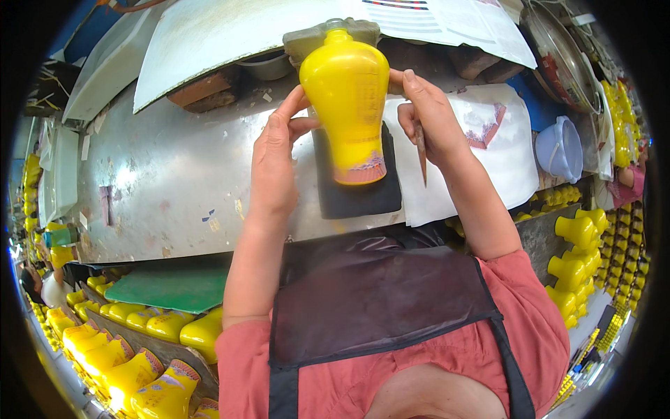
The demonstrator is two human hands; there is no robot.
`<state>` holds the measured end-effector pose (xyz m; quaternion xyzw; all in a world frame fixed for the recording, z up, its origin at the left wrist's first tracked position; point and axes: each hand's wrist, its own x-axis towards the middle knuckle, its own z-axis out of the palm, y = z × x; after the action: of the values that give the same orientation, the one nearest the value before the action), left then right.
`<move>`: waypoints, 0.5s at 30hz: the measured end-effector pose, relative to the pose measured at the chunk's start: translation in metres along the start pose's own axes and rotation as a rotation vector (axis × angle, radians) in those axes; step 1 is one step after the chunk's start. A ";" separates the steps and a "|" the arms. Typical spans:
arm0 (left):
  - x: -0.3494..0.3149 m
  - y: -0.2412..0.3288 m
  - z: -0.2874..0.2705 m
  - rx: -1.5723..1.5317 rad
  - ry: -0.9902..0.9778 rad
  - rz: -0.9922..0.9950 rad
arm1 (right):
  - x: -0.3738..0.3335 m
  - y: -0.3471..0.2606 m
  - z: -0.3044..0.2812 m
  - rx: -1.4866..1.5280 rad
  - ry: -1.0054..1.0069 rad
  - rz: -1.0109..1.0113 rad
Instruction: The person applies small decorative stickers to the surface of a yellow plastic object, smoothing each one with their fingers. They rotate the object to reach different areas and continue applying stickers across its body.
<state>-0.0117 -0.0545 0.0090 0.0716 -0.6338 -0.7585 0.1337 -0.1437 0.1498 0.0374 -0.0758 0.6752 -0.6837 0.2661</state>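
From my end of the feed, I have the left hand (pixel 273 174) with its fingers apart and loosely bent, the thumb and fingertips at the left side of a yellow vase (pixel 347 87). The right hand (pixel 434 122) is split in its work: its lower fingers are curled around a slim pointed tool (pixel 421 157), tip down, while its extended fingers reach the vase's right side. So I see the vase between the two hands, in the upper middle of the frame, neck toward the top, a patterned band around its base end. The neck overlaps a grey block (pixel 296 43). Below the vase I make out a black pad (pixel 359 202); I can't tell whether the two touch.

Both lie over a metal tabletop (pixel 167 167). Right of centre I see a white sheet (pixel 478 174) bearing a patterned strip (pixel 494 127), with a pale blue bucket (pixel 558 150) just beside it. Toward me is a dark apron (pixel 380 307). A green board (pixel 174 283) sits at lower left, above more yellow vases (pixel 164 392); others line the right edge.
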 end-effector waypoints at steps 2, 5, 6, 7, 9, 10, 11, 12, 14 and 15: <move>-0.001 0.006 -0.002 0.043 -0.002 0.032 | 0.004 0.000 0.001 -0.007 -0.071 0.048; 0.001 0.011 0.001 -0.017 0.006 0.066 | 0.010 0.001 0.006 0.022 -0.111 0.106; 0.002 0.013 0.004 -0.056 0.012 0.071 | 0.011 0.001 0.007 0.007 -0.075 0.118; 0.002 0.014 0.006 -0.102 0.036 0.053 | 0.011 0.002 0.008 -0.014 -0.081 0.115; 0.002 0.018 0.011 -0.192 0.077 0.015 | 0.012 0.002 0.009 -0.040 -0.090 0.130; 0.002 0.021 0.010 -0.206 0.064 0.008 | 0.012 0.002 0.009 -0.047 -0.092 0.145; 0.001 0.024 0.009 -0.219 0.049 0.001 | 0.012 0.003 0.009 -0.054 -0.092 0.160; 0.001 0.027 0.008 -0.234 0.033 -0.004 | 0.012 0.003 0.009 -0.032 -0.086 0.159; 0.003 0.032 0.004 -0.109 0.009 0.024 | 0.013 0.003 0.011 0.009 -0.098 0.152; 0.005 0.033 0.003 -0.048 -0.007 0.047 | 0.013 0.002 0.012 0.025 -0.082 0.166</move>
<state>-0.0132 -0.0587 0.0423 0.0508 -0.6175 -0.7703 0.1509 -0.1480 0.1331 0.0327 -0.0443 0.6590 -0.6642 0.3501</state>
